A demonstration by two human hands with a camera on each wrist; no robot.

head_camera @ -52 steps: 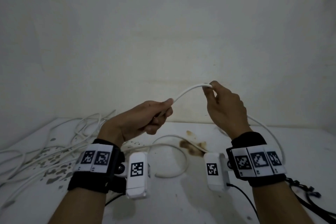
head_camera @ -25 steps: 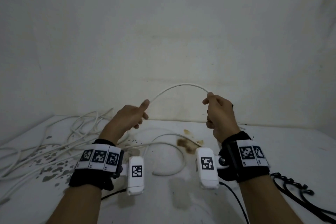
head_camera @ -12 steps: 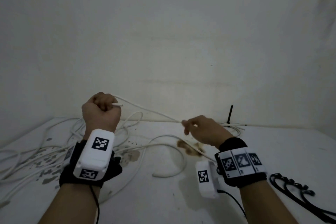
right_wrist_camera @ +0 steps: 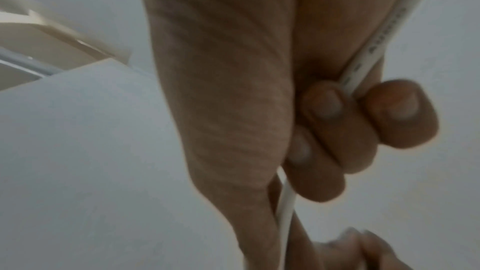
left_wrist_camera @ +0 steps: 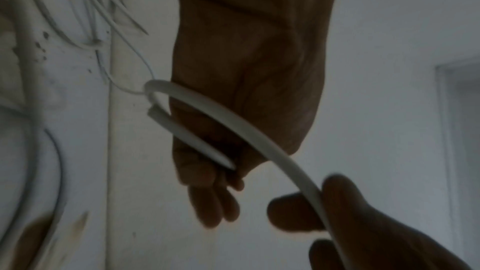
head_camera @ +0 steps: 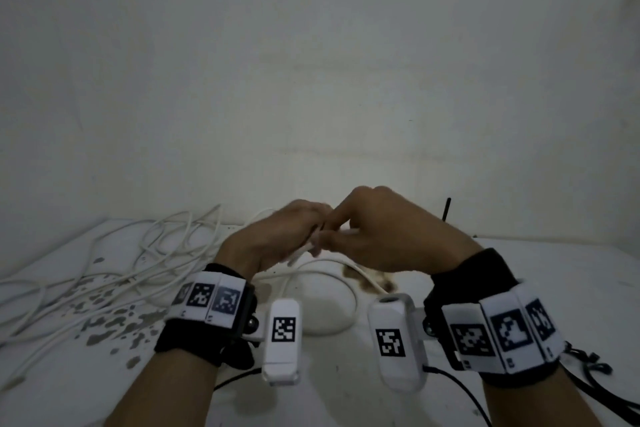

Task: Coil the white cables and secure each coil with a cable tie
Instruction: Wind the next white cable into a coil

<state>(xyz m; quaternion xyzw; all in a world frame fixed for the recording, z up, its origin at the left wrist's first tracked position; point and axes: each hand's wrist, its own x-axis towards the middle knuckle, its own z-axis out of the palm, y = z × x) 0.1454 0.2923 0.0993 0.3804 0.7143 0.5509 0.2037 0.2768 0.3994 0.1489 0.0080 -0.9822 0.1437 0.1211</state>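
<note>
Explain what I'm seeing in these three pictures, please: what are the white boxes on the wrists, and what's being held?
No machine here: a person's bare hands. The wide picture comes from a head camera; the white boxes are wrist cameras, giving the two close-ups. The left hand holds the cut end of a white cable, bent into a first loop. The right hand pinches the same cable further along. On the stained white table lie loose white cables at left and black cable ties at right.
</note>
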